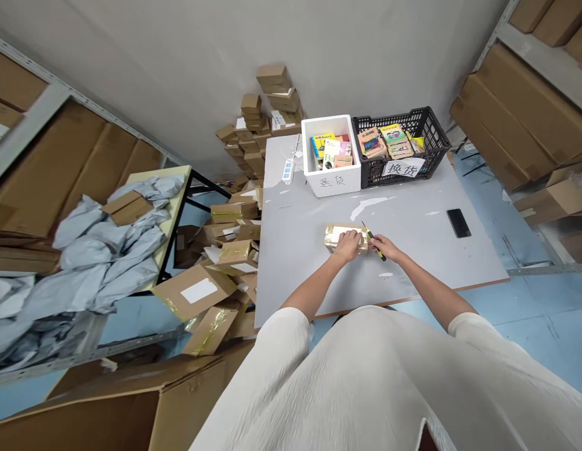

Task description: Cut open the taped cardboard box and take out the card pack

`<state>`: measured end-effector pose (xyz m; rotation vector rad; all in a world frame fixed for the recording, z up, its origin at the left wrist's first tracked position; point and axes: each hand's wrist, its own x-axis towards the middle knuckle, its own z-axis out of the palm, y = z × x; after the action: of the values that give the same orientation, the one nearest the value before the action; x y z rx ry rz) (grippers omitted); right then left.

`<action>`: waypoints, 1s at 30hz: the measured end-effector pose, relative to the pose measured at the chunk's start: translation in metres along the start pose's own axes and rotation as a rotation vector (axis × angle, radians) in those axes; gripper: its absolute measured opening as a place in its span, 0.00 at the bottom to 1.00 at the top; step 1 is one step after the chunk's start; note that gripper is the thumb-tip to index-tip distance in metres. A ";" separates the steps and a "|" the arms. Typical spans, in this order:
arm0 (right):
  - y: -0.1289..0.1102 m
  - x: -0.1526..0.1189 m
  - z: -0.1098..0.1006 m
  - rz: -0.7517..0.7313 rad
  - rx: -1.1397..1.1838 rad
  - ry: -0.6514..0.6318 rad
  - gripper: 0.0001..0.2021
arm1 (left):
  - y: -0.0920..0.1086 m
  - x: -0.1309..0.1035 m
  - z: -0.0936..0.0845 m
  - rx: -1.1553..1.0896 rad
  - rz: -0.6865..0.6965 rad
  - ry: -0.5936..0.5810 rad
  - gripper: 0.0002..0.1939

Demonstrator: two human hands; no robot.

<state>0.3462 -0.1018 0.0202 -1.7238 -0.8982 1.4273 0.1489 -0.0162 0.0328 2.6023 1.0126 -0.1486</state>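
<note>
A small taped cardboard box [335, 234] with a white label lies on the grey table [291, 263]. My left hand [348, 245] rests on top of the box, its fingers bent over the label and the near side. At the box's right end, my right hand [383, 246] is closed around a yellow and black utility knife [381, 253]. The knife's tip points up and to the left, beside the box's right edge. Whether the blade touches the box is too small to tell.
Behind the box stand a white foam bin [337, 183] and a black crate [429, 166], both holding small colourful packs. A phone [458, 223] lies at the right, a power strip [287, 170] at the back left. Cardboard boxes [197, 291] crowd the table's left side.
</note>
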 end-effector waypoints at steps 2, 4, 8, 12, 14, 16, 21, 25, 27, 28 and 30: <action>-0.002 -0.001 -0.001 -0.009 -0.036 -0.004 0.15 | -0.004 -0.004 0.001 0.001 -0.011 -0.011 0.32; -0.004 -0.003 -0.010 -0.027 -0.127 0.022 0.15 | -0.006 -0.006 0.001 -0.011 -0.008 -0.006 0.33; -0.010 -0.009 -0.041 -0.068 -0.276 -0.016 0.15 | -0.009 -0.010 -0.001 -0.029 0.025 0.028 0.30; -0.020 -0.012 -0.065 -0.124 -0.482 -0.088 0.15 | -0.013 -0.012 -0.003 -0.033 0.052 0.020 0.29; -0.024 -0.010 -0.072 -0.177 -0.642 -0.125 0.14 | -0.014 -0.013 -0.004 -0.045 0.059 0.016 0.29; -0.027 -0.008 -0.074 -0.208 -0.780 -0.145 0.14 | -0.016 -0.014 -0.005 -0.056 0.067 0.014 0.30; -0.032 0.000 -0.065 -0.211 -0.897 -0.113 0.15 | -0.017 -0.012 -0.006 -0.069 0.085 0.003 0.28; -0.039 0.003 -0.058 -0.181 -0.950 -0.184 0.15 | -0.019 -0.012 -0.003 -0.064 0.090 0.028 0.27; -0.043 0.002 -0.059 -0.143 -0.959 -0.246 0.16 | -0.020 -0.012 -0.001 -0.054 0.104 0.041 0.26; -0.044 0.001 -0.060 -0.127 -0.960 -0.273 0.17 | -0.021 -0.013 0.000 -0.050 0.112 0.043 0.26; -0.047 0.000 -0.063 -0.110 -0.963 -0.305 0.17 | -0.021 -0.013 0.001 -0.047 0.119 0.045 0.25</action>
<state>0.4050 -0.0841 0.0693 -2.0623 -2.0532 1.2749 0.1249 -0.0104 0.0289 2.6250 0.8620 -0.0361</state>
